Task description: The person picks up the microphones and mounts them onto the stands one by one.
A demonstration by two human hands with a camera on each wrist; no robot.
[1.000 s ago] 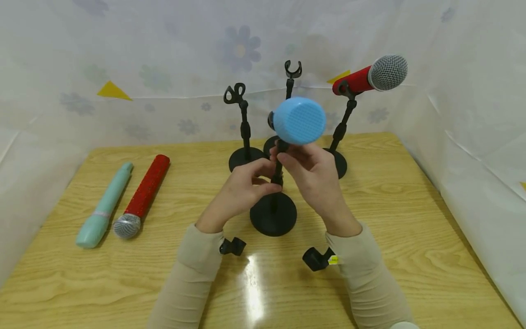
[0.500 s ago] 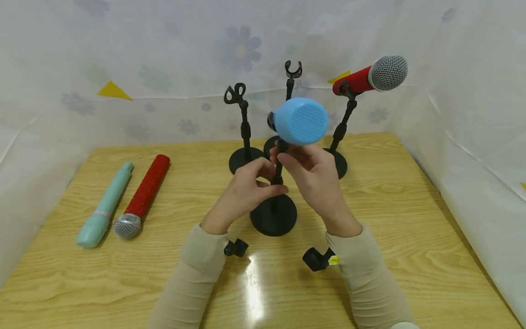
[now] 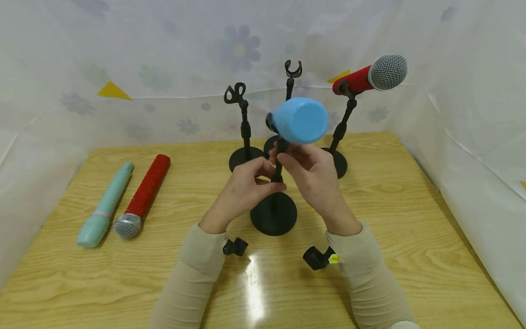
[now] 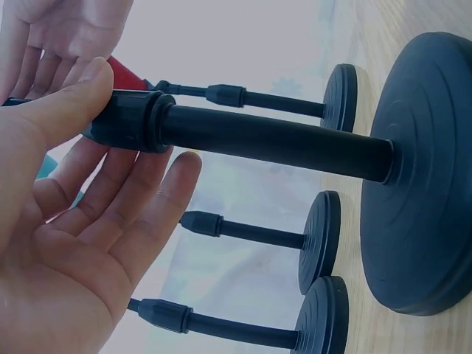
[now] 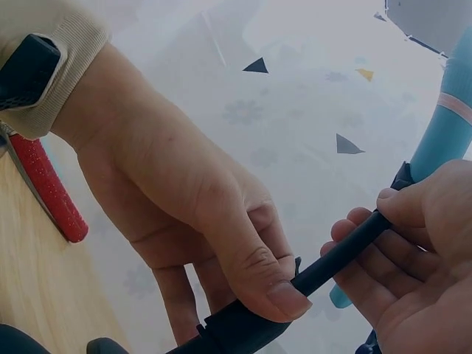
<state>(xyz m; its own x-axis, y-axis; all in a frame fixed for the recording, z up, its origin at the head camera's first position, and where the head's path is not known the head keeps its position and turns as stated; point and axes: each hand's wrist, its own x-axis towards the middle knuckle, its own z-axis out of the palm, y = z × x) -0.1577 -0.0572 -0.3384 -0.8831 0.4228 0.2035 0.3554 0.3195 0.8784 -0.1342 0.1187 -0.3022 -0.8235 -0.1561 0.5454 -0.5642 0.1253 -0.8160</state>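
A black desktop microphone stand (image 3: 273, 219) stands upright in the middle of the table, with a light blue microphone (image 3: 302, 119) in its clip, head toward me. My left hand (image 3: 242, 187) grips the thick collar (image 4: 129, 122) of its pole between thumb and fingers. Higher up, just under the clip, my right hand (image 3: 316, 183) pinches the thin upper rod (image 5: 343, 251). The blue microphone hides part of the right fingers in the head view.
Behind are two stands with bare clips, a left stand (image 3: 245, 130) and a middle stand (image 3: 293, 71), plus a right stand (image 3: 339, 132) holding a red microphone (image 3: 357, 81). A mint microphone (image 3: 104, 201) and a glittery red microphone (image 3: 148, 187) lie on the table (image 3: 185, 274) at left.
My left thumb and hand have shifted slightly round the collar. The blue microphone has turned a little; my right hand has stayed nearly still.
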